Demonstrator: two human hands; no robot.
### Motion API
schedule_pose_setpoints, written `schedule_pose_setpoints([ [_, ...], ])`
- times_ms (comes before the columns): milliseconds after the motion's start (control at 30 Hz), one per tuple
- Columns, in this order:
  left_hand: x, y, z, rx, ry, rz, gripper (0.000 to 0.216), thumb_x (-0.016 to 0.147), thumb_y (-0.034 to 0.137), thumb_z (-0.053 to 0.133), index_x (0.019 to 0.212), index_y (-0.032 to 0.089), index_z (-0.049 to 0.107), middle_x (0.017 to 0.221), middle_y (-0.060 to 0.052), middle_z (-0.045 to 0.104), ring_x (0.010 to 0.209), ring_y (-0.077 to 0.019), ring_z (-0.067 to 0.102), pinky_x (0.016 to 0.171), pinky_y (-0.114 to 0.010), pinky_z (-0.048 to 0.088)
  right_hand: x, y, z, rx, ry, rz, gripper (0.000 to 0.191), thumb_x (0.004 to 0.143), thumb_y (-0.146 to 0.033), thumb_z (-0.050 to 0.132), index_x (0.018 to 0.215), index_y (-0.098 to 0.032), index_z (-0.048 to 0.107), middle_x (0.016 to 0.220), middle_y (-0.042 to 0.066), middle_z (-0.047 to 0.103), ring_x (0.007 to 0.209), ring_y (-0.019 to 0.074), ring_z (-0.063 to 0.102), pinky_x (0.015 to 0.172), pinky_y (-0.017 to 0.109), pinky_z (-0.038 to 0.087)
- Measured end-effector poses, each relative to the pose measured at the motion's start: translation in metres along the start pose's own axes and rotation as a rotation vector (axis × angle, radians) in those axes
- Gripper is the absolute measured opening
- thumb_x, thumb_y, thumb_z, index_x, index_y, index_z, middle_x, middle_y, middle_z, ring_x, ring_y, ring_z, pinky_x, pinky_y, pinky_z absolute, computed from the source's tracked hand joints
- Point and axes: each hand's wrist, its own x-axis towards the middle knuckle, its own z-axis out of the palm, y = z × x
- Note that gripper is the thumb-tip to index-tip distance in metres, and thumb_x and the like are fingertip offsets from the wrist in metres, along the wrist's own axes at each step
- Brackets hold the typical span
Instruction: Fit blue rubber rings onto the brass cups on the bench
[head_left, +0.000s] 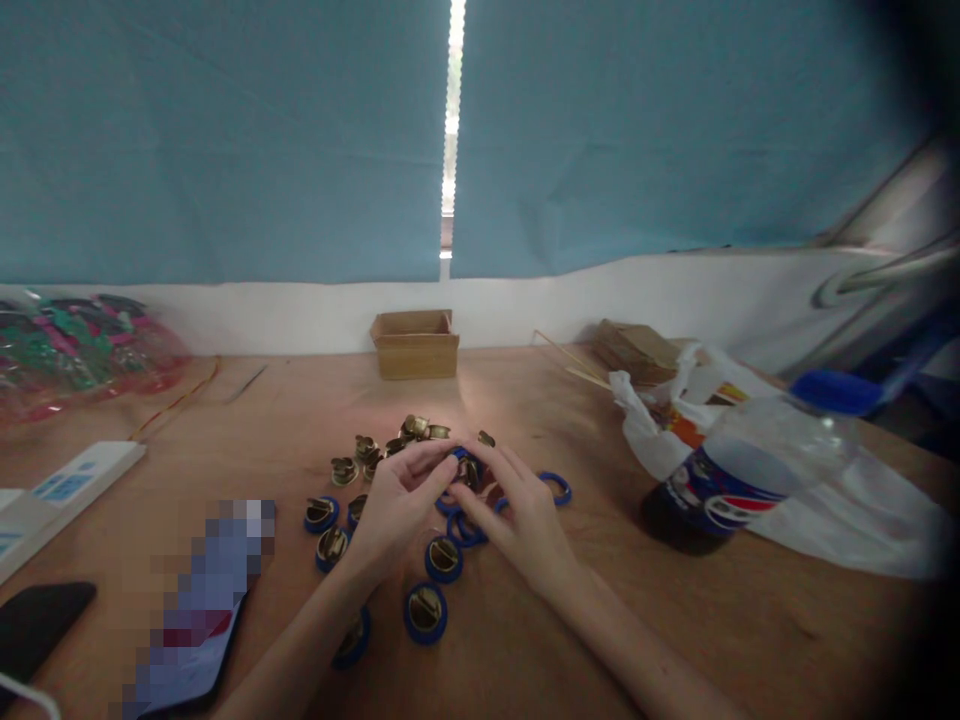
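In the middle of the table, my left hand point(401, 500) and my right hand point(521, 505) pinch a small blue ring with a brass-coloured metal piece point(469, 470) between their fingertips. Fingers partly cover it. Loose blue rings point(555, 489) lie under and beside my right hand. Behind the hands is a cluster of loose brass-coloured metal pieces point(367, 447). Several blue rings with brass-coloured metal pieces set in them point(426, 613) lie around my left forearm, one partly hidden by it.
A small open cardboard box point(417, 358) stands by the wall. At right, a cola bottle point(742, 490) leans on a white plastic bag point(847, 530), near a brown package point(637, 348). Leftward are a phone point(202, 610), a power strip point(90, 490), a black object point(45, 620) and plastic-wrapped goods point(82, 345).
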Motion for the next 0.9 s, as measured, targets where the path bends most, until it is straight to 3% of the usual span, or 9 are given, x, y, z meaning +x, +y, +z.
schedule_pose_setpoints([
  [200,0.000,-0.002,0.000,0.044,0.005,0.045,0.030,0.079,0.024,0.063,0.107,0.013,0.065,0.109,-0.011,0.069,0.100,-0.0207,0.065,0.088,-0.033,0.053,0.002,0.004,0.001,0.025,-0.006,0.047,0.039,0.086,-0.032,0.060,0.123,-0.026,0.051,0.093,0.005,0.058,0.069,0.0158,0.058,0.063,0.030,0.051],
  [400,0.002,-0.006,-0.005,-0.027,0.020,0.024,0.035,0.080,0.024,0.063,0.113,0.013,0.059,0.106,-0.011,0.070,0.093,-0.0179,0.067,0.086,-0.031,0.053,0.003,0.001,0.003,0.237,-0.075,0.105,0.043,0.085,-0.031,0.059,0.126,-0.026,0.047,0.108,0.007,0.059,0.076,0.0156,0.061,0.063,0.028,0.052],
  [600,0.005,-0.006,-0.011,-0.009,0.056,0.033,0.034,0.081,0.026,0.062,0.112,0.015,0.060,0.109,-0.010,0.068,0.098,-0.0192,0.065,0.082,-0.029,0.054,0.002,0.002,0.007,0.621,-0.121,0.300,0.037,0.090,-0.027,0.046,0.126,-0.022,0.043,0.070,-0.001,0.060,0.054,0.0132,0.059,0.049,0.025,0.050],
  [900,0.003,-0.006,-0.010,0.240,0.026,0.117,0.024,0.085,0.026,0.053,0.104,0.016,0.064,0.105,-0.008,0.069,0.097,-0.0198,0.064,0.082,-0.031,0.054,0.004,0.001,0.002,0.635,-0.105,0.324,0.032,0.088,-0.029,0.050,0.119,-0.021,0.049,0.061,-0.003,0.058,0.051,0.0127,0.057,0.047,0.024,0.049],
])
